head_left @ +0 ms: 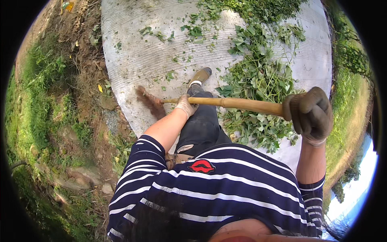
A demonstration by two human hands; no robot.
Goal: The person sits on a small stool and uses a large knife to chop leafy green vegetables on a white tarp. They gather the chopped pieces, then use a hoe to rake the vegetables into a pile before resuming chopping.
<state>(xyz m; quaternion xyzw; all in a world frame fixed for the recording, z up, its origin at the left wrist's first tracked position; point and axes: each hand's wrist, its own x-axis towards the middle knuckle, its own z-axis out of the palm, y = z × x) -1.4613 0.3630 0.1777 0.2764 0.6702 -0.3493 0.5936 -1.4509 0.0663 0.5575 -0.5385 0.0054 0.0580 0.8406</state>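
A broom lies across the view in front of my body, its thick bamboo handle (242,104) running from right to left. My right hand (312,115), in a dark brown work glove, is wrapped round the handle's upper end. Farther down the handle, my left hand (186,107), in a pale-backed glove, closes round it, its fingers partly hidden. The reddish-brown bristle head (149,101) rests near the left edge of the concrete path. A long heap of green leafy vines (262,76) lies beyond and below the handle, between my legs and my right hand.
The grooved concrete path (137,52) carries scattered leaf scraps and another green heap (266,9) at its far end. My boot (200,75) stands on it. A rough bank of soil, stones and weeds (44,92) borders the left; grass (346,109) borders the right.
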